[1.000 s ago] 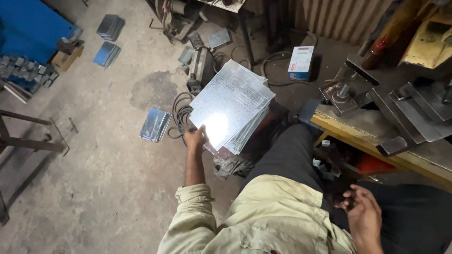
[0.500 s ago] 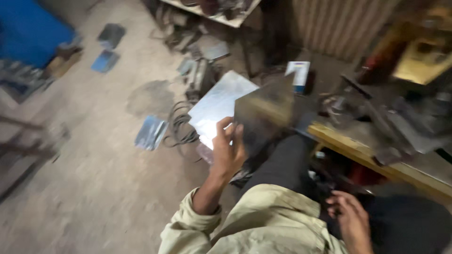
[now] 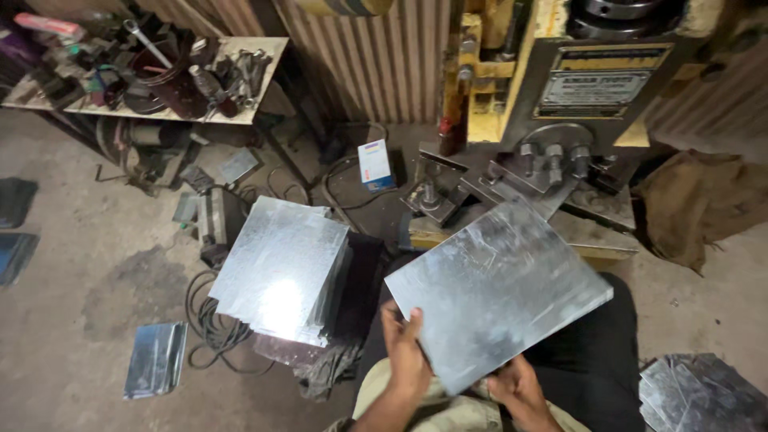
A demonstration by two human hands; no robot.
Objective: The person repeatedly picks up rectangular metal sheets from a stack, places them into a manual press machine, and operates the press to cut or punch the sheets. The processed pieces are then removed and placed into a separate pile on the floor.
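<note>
In front of the yellow press (image 3: pixel 552 88), both hands grasp a metal sheet (image 3: pixel 496 292): left hand (image 3: pixel 406 352) on its left edge, right hand (image 3: pixel 516 388) at btm edge; sheet stack (image 3: pixel 280 268) left of it.

Metal workshop, sheet-metal press station.
Heavy yellow press machine (image 3: pixel 560 72) with bolted clamps against a corrugated metal wall (image 3: pixel 376 56). Stack of cut galvanized sheets (image 3: pixel 280 268) on a stained concrete floor (image 3: pixel 88 312), more sheets (image 3: pixel 700 392) at the far right, loose cable (image 3: pixel 210 330). Cluttered table (image 3: pixel 240 112) with spanners and tools at upper left. Dim, greasy, industrial.
</note>
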